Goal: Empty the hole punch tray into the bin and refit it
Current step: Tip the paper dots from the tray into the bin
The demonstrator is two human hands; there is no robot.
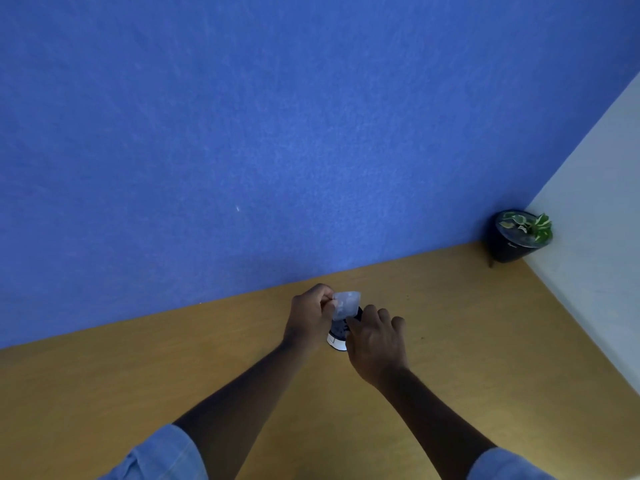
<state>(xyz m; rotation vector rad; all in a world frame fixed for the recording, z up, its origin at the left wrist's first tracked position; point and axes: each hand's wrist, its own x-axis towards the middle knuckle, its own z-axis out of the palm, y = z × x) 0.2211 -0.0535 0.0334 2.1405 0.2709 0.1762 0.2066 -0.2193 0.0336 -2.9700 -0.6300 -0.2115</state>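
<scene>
A small dark hole punch with a white edge stands on the wooden desk, mostly hidden between my hands. A clear plastic tray is tilted up above the punch. My left hand pinches the tray's left edge. My right hand covers the punch's right side, fingers curled on its body. No bin is in view.
A blue partition wall rises right behind the desk. A black pot with a green plant sits in the far right corner against a pale side wall. Blue sleeves show at the bottom edge.
</scene>
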